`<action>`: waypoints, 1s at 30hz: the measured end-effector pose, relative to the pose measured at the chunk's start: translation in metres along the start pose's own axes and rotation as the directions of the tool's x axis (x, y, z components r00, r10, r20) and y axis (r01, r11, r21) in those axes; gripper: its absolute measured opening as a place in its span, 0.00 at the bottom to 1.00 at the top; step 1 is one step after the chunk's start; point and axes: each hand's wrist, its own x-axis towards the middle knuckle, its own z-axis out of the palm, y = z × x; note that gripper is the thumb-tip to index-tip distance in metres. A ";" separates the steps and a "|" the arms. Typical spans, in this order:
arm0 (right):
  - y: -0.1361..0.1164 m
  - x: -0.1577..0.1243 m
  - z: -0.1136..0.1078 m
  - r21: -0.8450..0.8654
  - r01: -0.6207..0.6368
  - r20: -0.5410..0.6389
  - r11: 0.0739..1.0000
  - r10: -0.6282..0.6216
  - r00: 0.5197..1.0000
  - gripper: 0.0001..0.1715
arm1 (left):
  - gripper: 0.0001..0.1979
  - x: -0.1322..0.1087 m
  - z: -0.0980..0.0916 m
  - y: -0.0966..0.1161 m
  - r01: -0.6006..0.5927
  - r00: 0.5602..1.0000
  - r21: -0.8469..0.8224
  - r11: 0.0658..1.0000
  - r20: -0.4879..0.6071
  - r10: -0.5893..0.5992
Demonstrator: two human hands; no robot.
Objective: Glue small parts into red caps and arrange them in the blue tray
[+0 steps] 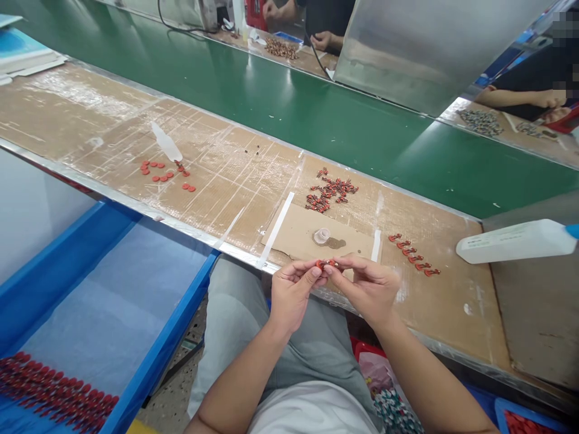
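My left hand [293, 290] and my right hand [370, 286] meet over the table's near edge. Their fingertips pinch a small red-and-dark piece [320, 264] between them; its exact kind is too small to make out. Just beyond, a small clear cup-like holder [321, 235] sits on a taped cardboard sheet [289, 232]. A loose pile of small red-and-dark pieces [333, 190] lies behind the sheet. To the right, several similar pieces with red bases [412, 256] stand in a slanting row.
Left on the table are red discs [169, 175] and a white squeeze bottle [165, 143]. A large white bottle [515, 241] is at right. Beyond runs a green belt [226, 78], with co-workers' hands past it. A blue tray [176, 337] holds rows of red pieces [58, 389].
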 end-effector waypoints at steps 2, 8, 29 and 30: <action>0.001 0.001 0.000 0.006 0.009 -0.004 1.000 -0.009 1.000 0.12 | 0.10 0.000 0.000 0.000 0.005 1.000 0.001 1.000 -0.008 -0.005; 0.001 0.000 0.000 0.022 0.015 -0.009 1.000 -0.015 1.000 0.11 | 0.10 -0.002 0.001 -0.001 0.012 1.000 -0.001 1.000 0.013 -0.012; 0.004 -0.014 0.002 -0.038 0.060 -0.134 0.997 -0.064 0.989 0.12 | 0.07 -0.006 0.000 -0.007 -0.137 0.989 0.143 0.980 0.081 0.127; 0.005 -0.015 0.001 -0.051 0.064 -0.134 0.997 -0.070 0.988 0.12 | 0.06 -0.006 -0.001 -0.008 -0.145 0.987 0.156 0.977 0.087 0.133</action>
